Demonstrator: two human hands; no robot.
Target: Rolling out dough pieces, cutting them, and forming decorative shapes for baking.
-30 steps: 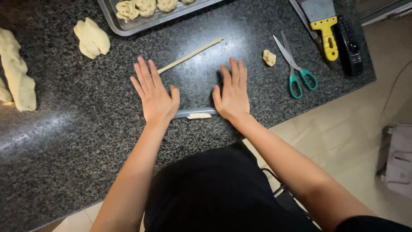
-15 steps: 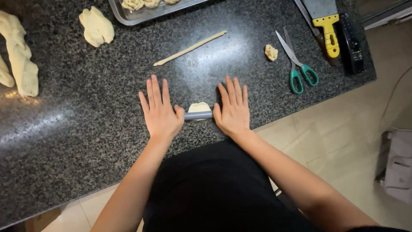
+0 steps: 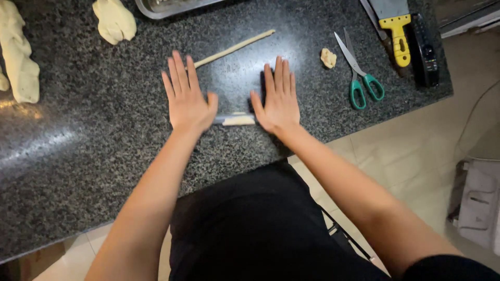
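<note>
Flat on the dark speckled countertop point(image 3: 94, 156), both hands lie palm down with fingers stretched straight and spread, gripping nothing. Between them, at the level of the palm heels, lies a small piece of pale dough point(image 3: 238, 120) on what looks like a thin light-coloured roller, whose ends run under the palms; the left hand point(image 3: 187, 99) presses on one end and the right hand point(image 3: 278, 99) on the other, so the dough sits in the gap just beside both thumbs, near the counter's front edge. Beyond the fingertips a long thin dough rope point(image 3: 234, 48) lies at a slant, apart from both hands. A small dough scrap point(image 3: 328, 58) rests to the right of the right hand, with green-handled scissors point(image 3: 359, 73) just past it and a yellow-handled scraper point(image 3: 396, 31) farther back. At far left lie a dough lump point(image 3: 114, 21) and a long twisted dough piece point(image 3: 18, 52), and a metal tray point(image 3: 166, 6) shows at the top edge.
</note>
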